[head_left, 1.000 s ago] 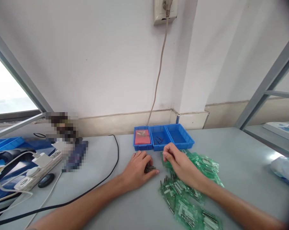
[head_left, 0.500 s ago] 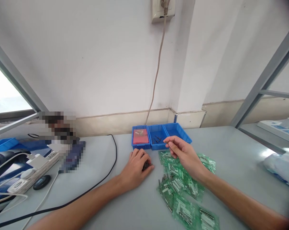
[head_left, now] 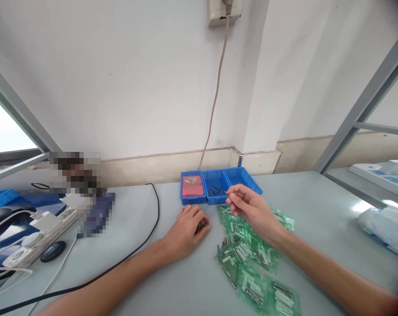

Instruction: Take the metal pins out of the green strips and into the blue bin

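My right hand [head_left: 248,208] is raised just in front of the blue three-part tray [head_left: 251,181], pinching a small dark pin [head_left: 226,192] between thumb and forefinger near the middle compartment, which holds a few similar pins [head_left: 215,189]. My left hand [head_left: 186,228] rests on the grey table, fingers curled over a small bunch of dark pins [head_left: 202,226]. Green plastic packets [head_left: 251,263] holding more pins lie spread under and in front of my right forearm. The tray's left compartment holds a red pad [head_left: 191,186].
A black cable [head_left: 133,254] curves across the table on the left. A white power strip [head_left: 37,232] with plugs and blue items sit at the far left. A wall socket [head_left: 223,11] with a hanging cord is above. Metal frame bars [head_left: 360,109] rise on the right.
My right hand has lifted off the green packets and moved toward the blue tray with a pin pinched in its fingers. My left hand has stayed over its bunch of pins.
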A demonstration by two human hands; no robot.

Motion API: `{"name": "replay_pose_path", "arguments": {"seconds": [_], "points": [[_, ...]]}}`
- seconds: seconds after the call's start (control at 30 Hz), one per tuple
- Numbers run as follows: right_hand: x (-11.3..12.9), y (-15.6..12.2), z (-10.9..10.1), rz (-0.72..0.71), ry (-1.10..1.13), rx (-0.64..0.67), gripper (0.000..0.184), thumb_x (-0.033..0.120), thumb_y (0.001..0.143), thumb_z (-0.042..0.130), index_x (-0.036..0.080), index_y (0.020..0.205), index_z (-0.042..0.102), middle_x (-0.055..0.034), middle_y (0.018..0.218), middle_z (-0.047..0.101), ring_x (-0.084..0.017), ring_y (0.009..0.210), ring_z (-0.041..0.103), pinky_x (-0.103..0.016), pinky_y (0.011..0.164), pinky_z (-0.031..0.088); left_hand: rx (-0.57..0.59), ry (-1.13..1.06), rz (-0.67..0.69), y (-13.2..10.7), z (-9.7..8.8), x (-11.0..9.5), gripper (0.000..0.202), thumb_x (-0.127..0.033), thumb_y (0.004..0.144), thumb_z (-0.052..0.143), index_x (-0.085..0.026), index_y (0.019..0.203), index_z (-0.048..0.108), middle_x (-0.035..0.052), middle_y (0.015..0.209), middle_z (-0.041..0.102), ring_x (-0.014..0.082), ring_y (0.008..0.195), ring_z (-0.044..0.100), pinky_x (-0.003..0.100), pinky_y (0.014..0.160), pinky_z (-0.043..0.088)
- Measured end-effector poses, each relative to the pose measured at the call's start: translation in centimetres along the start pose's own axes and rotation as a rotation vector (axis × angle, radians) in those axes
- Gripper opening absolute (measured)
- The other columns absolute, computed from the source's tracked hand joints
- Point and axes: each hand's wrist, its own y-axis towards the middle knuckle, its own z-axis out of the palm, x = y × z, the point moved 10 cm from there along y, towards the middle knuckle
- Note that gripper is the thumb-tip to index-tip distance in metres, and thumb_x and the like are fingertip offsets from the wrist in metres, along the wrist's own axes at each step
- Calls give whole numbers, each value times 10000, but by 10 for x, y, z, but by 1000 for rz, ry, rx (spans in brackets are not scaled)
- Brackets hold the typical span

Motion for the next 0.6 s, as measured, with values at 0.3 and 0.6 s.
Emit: {"name": "replay_pose_path", "arguments": {"seconds": [0.3, 0.6], "points": [[-15, 2, -2, 201, 468, 14, 203, 184, 820, 862, 172, 990, 751, 55, 726, 424, -61, 546, 216, -176, 435, 212, -6, -7, 3, 1, -1, 1, 48, -258, 1061, 628, -215, 1078, 617, 45, 1117, 623, 238, 1030, 562, 400, 904, 433], [-3, 1, -2, 105, 243, 2, 298, 354, 882, 860, 215, 1131, 771, -11, 916, 552, -99, 657, 390, -207, 487, 307, 4, -17, 6, 0, -2, -1, 54, -269, 1068, 614, -216, 1079, 618, 56, 1122, 628, 244, 1029, 558, 412, 914, 440]]}}
